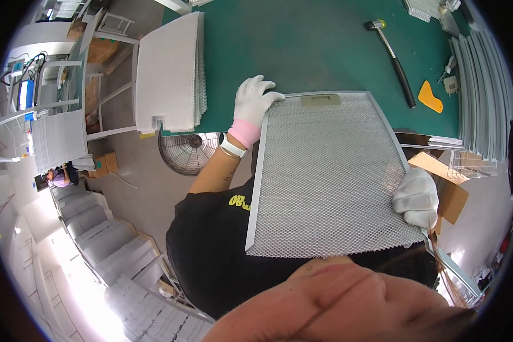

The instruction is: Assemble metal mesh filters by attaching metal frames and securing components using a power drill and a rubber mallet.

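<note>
A silver mesh filter panel [330, 171] leans between my body and the bench edge. Pale metal framing runs along its left, far and right sides; bare mesh shows along the near edge. A beige latch plate [321, 100] sits in the far frame. My left hand [252, 105], in a white glove with a pink cuff, grips the far left corner, some fingers stretched past it. Gloved in white too, my right hand [416, 199] is closed at the panel's right edge near the lower corner. The panel hides part of its grip.
On the green bench top [290, 45] lie a mallet [394, 62], a yellow curved piece [430, 97] and a stack of mesh sheets [168, 74]. Grey strips [481, 91] stand at right. A floor fan [189, 153] and cardboard box [453, 202] are below. Another person [61, 176] is far left.
</note>
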Tool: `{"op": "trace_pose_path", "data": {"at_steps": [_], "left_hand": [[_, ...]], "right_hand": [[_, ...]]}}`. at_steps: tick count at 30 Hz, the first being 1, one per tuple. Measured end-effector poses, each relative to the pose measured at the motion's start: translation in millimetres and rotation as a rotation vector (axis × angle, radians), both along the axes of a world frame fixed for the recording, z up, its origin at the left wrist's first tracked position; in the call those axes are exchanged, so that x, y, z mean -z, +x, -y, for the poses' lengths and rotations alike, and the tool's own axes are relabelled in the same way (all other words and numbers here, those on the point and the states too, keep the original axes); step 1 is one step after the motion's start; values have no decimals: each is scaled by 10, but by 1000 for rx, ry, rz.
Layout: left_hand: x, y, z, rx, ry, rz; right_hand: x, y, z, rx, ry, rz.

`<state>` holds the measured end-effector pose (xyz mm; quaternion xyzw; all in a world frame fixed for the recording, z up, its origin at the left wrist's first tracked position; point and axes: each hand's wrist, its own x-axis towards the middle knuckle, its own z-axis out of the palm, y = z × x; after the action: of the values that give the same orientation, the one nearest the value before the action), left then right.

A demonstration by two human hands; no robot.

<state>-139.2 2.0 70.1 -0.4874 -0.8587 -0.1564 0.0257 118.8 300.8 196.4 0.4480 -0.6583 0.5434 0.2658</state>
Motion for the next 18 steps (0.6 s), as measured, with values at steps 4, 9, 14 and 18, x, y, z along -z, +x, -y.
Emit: {"op": "trace_pose_path", "data": {"at_steps": [4, 9, 14, 18], "left_hand": [[-87, 54, 103, -44, -2, -83], [-592, 145, 92, 219, 182, 309], [-1742, 211, 46, 1172, 466, 591], [-1858, 169, -193, 774, 977, 314]], "right_hand": [[-23, -1, -38, 3, 19, -5], [21, -86, -59, -26, 32, -19], [-77, -547, 59, 314, -163, -174], [-377, -645, -25, 668, -184, 106]]}}
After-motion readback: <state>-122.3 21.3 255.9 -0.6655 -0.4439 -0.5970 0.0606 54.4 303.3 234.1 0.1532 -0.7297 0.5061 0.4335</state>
